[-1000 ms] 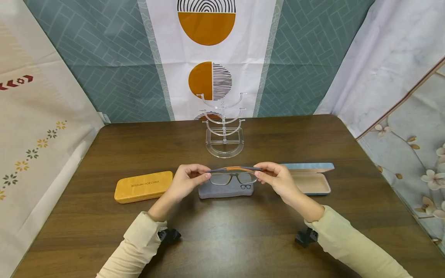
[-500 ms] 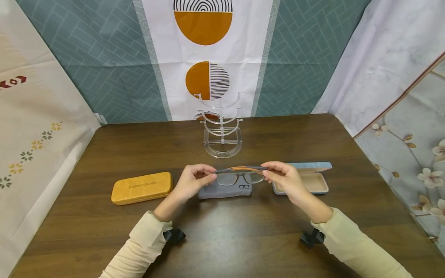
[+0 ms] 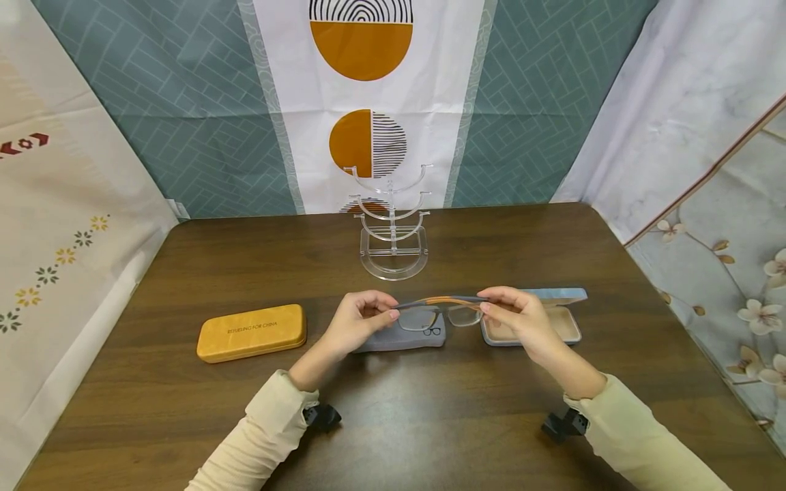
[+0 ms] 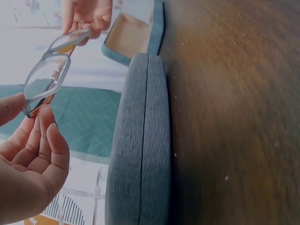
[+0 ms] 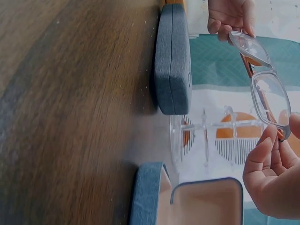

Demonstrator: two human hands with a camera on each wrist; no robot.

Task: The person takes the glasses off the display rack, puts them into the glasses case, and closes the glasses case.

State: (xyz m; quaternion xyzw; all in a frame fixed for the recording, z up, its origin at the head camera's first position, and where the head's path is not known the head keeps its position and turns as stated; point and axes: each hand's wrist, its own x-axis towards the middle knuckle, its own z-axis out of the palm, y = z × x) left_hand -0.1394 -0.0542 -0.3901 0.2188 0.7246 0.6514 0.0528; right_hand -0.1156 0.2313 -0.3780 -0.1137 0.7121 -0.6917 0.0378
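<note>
A pair of eyeglasses (image 3: 419,318) is held up in the air between both hands, folded, with the grey and orange temples crossing behind the lenses. My left hand (image 3: 362,319) pinches one end of the frame between thumb and fingers. At the other end, the thumb and fingers of my right hand (image 3: 522,318) pinch the opposite corner. In the left wrist view the clear lenses (image 4: 49,78) face the camera. Below the glasses lies a closed grey glasses case (image 3: 402,343), partly covered by them in the head view. Behind my right hand stands an open blue glasses case (image 3: 566,326) with a beige lining.
To the left, a closed yellow glasses case (image 3: 252,334) rests on the brown wooden table (image 3: 393,409). A clear display stand (image 3: 394,235) with curved arms stands at the back centre. Patterned cloths (image 3: 202,136) hang behind and beside the table.
Both hands have shifted right with the eyeglasses, which now overlap the right part of the grey case in the head view. The cases and stand stay put.
</note>
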